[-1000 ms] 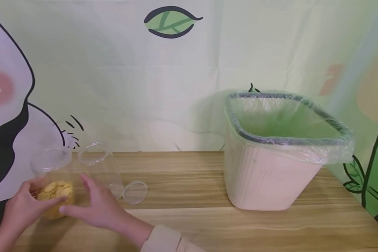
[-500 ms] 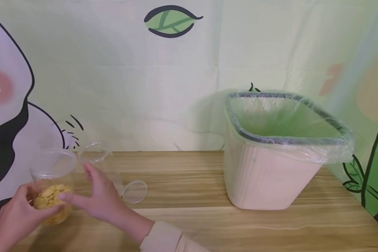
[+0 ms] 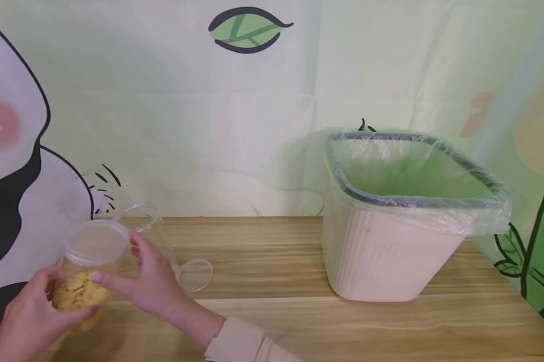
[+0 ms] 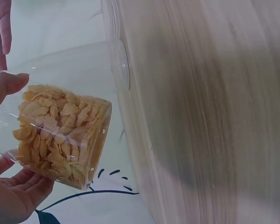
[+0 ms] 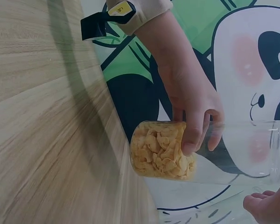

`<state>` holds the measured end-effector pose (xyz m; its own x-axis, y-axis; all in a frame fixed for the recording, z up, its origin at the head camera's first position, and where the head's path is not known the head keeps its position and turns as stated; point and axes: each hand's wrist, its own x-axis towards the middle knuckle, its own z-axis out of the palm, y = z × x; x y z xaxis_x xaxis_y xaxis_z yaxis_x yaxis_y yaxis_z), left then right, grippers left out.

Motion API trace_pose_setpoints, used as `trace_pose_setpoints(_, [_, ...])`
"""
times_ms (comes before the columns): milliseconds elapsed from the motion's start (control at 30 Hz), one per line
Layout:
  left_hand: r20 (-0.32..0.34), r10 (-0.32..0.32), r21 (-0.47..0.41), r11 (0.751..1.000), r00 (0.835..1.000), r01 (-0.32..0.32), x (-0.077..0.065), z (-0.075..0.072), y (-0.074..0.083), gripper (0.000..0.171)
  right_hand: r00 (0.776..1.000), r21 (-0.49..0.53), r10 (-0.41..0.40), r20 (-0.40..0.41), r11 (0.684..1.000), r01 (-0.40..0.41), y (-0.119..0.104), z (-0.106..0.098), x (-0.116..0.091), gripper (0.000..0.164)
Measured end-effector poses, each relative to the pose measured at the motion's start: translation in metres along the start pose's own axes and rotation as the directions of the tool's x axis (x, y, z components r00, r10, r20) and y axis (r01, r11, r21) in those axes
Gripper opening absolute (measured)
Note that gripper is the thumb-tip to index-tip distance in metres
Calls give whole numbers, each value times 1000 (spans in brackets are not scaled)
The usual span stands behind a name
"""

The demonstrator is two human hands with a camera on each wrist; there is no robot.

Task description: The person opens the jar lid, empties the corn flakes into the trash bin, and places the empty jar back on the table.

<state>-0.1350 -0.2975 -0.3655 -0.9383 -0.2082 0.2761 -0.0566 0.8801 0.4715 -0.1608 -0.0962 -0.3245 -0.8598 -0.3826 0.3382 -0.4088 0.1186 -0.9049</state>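
Observation:
A clear round jar (image 4: 60, 70), partly filled with yellow corn flakes (image 3: 79, 294), is tilted a little toward the head camera. Its translucent lid (image 3: 97, 241) is on top. My left hand (image 3: 38, 311) grips the lower body, thumb across the front and fingers round the far side, as the right wrist view shows too. Spread beside the upper part is my right hand (image 3: 151, 281). Its fingertips are right by the lid's edge and its thumb overlaps the jar front. Behind it stands a second clear jar (image 3: 165, 241), uncovered, with a round clear lid (image 3: 196, 275) lying next to it.
At the right of the wooden table (image 3: 272, 327) stands a pale ribbed trash bin (image 3: 385, 251) lined with a clear plastic bag. A printed cloth (image 3: 253, 136) with a panda and leaves hangs behind the table.
The flake jar has shifted right and toward the head camera in my left hand, its lid tipping into fuller view. My right hand has moved up to the lid's side, fingers less stretched.

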Motion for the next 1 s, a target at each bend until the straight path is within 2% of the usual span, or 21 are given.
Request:
trace_pose_setpoints(167, [-26,65,2,998,998,-65,-6,2,3,96,999,16,-32,-24,999,32,3,-4,1,71])
trace_pose_setpoints(400, [-90,149,19,989,985,-148,-11,5,8,91,998,45,45,-44,998,-43,2,-8,-1,77])
trace_pose_setpoints(633, [-85,156,22,988,984,-155,-12,7,17,92,994,94,95,-54,992,-90,5,-13,-2,80])
trace_pose_setpoints(800, [-127,193,17,981,973,-193,-14,10,22,90,986,89,152,-65,985,-146,8,-16,-2,81])
trace_pose_setpoints(900, [-148,209,17,978,967,-209,-16,12,25,89,984,108,161,-75,982,-152,10,-18,-2,81])
trace_pose_setpoints(1000, [-145,199,24,980,969,-197,-17,11,29,89,983,134,158,-92,980,-145,12,-20,-3,79])
